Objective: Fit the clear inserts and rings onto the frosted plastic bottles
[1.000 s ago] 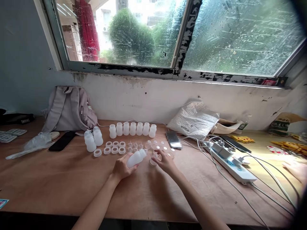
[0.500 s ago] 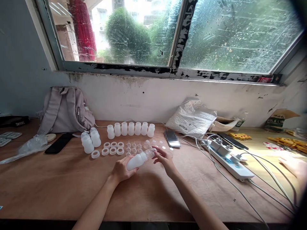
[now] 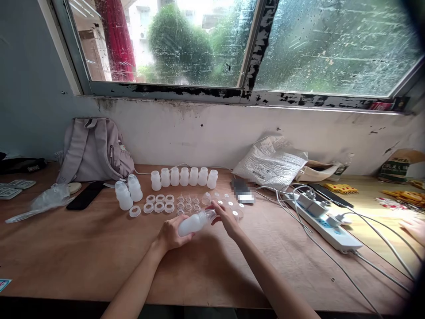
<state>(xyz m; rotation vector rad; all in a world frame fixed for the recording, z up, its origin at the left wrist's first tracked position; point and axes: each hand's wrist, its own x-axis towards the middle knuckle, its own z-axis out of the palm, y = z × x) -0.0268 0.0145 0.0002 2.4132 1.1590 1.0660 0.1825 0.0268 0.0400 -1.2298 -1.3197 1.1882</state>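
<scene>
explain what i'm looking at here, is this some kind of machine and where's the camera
No machine here: these are a person's two bare hands, seen by one camera worn on the head, looking forward and down. The left hand holds a frosted bottle, tilted; the right hand has its fingers around a clear piece at the bottle's upper end. On the wooden table stand more frosted bottles, with white rings in front of them. A backpack sits leftward, a power strip rightward.
</scene>
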